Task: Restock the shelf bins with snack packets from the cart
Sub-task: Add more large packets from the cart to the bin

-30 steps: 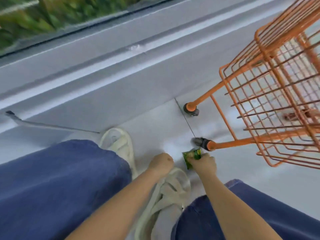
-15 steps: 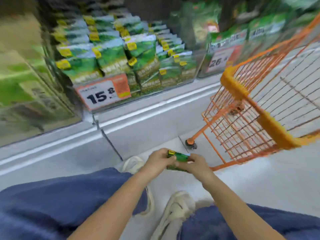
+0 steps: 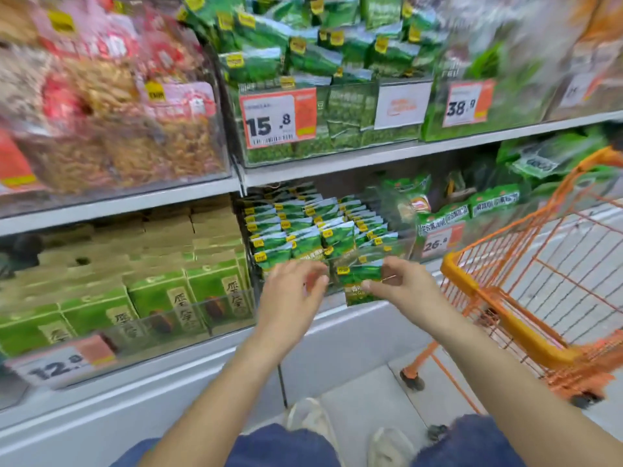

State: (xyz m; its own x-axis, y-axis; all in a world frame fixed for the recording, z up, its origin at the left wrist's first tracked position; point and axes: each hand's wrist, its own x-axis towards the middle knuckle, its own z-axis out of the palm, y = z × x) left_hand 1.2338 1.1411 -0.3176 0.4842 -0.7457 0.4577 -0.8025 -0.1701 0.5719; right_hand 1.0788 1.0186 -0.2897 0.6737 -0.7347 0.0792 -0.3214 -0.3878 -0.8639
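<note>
My right hand [image 3: 401, 286] pinches a green packet [image 3: 359, 281] upright just before the lower bin [image 3: 323, 230], label out to match those rows; my left hand [image 3: 293, 291] hovers beside it, fingers loose, holding nothing.

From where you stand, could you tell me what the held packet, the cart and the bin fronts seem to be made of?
Green snack packet: glossy plastic film, probably, with sheen and a crimped edge.
Orange cart: coated metal wire, judging by its thin rigid grid.
Bin front: clear hard plastic; the stock shows through it.

Green packet [image 3: 360, 281], orange cart [image 3: 505, 318]
</note>
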